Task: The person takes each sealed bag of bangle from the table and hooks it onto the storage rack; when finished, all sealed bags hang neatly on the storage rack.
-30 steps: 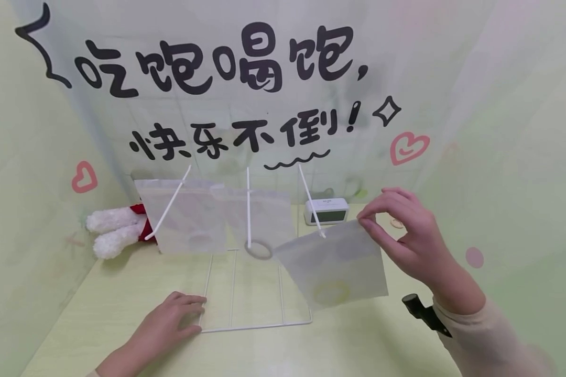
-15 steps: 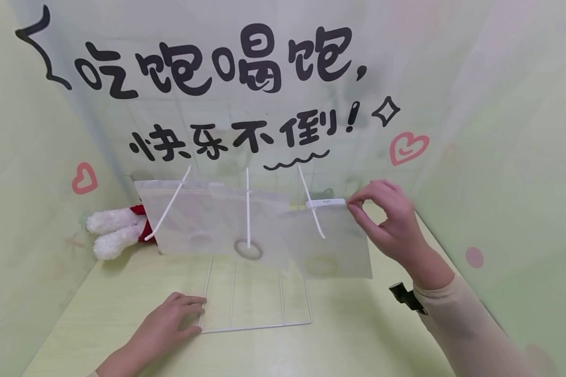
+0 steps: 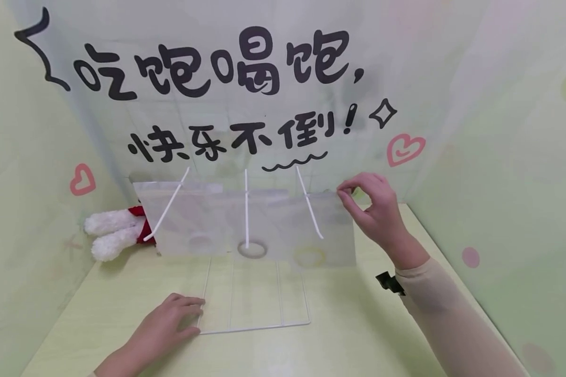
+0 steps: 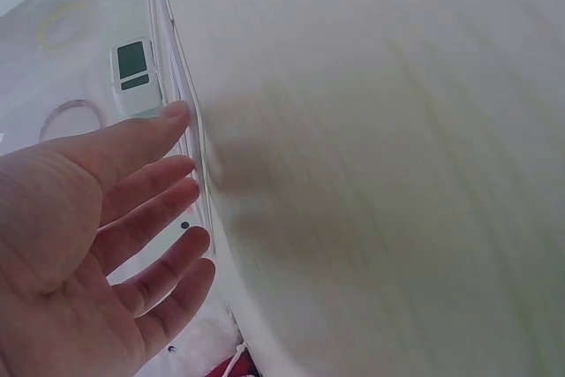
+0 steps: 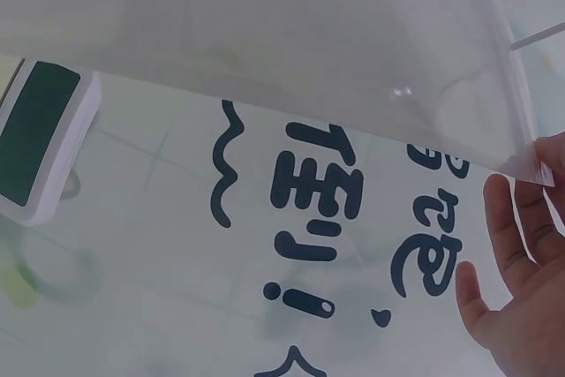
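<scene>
My right hand (image 3: 374, 209) pinches the top right corner of a clear plastic bag (image 3: 332, 228) between thumb and forefinger. That bag hangs at the right prong (image 3: 309, 204) of a white wire rack (image 3: 254, 329), with a yellow ring (image 3: 310, 256) showing in it. Two more clear bags hang at the other prongs: a middle bag (image 3: 271, 220) showing a grey ring (image 3: 252, 249), and a left bag (image 3: 205, 220). Low at the rack's left side, my left hand (image 3: 162, 324) touches the base wire with loosely extended fingers.
Behind the left bag, a plush toy (image 3: 113, 241) with white legs and red cloth lies on the pale table (image 3: 283, 353). A white clock (image 4: 132, 68) stands behind the rack. Printed cloth walls enclose the back and sides.
My right hand has moved left and away from me, carrying the bag's corner back. The bag has swung from in front of its prong to behind it. My left hand stays put.
</scene>
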The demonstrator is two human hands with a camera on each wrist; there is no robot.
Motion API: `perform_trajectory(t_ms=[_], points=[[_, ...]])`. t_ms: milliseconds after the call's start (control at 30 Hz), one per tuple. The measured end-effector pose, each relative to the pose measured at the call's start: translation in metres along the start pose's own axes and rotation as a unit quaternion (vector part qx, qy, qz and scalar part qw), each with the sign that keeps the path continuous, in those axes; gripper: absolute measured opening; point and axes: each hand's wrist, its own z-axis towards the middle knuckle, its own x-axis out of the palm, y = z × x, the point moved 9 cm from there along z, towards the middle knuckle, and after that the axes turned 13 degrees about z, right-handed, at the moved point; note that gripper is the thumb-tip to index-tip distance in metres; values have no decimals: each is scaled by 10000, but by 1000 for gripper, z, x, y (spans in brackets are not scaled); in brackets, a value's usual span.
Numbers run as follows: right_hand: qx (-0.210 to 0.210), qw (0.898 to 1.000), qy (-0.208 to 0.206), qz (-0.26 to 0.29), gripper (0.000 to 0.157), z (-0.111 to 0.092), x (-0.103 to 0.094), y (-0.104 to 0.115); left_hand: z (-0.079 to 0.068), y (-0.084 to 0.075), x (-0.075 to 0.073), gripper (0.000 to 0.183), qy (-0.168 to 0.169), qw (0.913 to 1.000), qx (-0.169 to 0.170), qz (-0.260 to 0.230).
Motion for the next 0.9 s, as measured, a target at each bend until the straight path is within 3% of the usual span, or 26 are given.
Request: perform_trajectory(t_ms=[433, 667, 900], points=[[407, 9991, -67, -101, 12, 1, 5, -28, 1, -1, 0, 29, -12, 10000, 84, -39], [868, 9961, -40, -175, 29, -31, -8, -33, 3, -9, -5, 28, -306, 9991, 255, 150], [967, 9916, 452, -727, 31, -79, -14, -34, 6, 6, -19, 40, -538, 9974, -471, 21]])
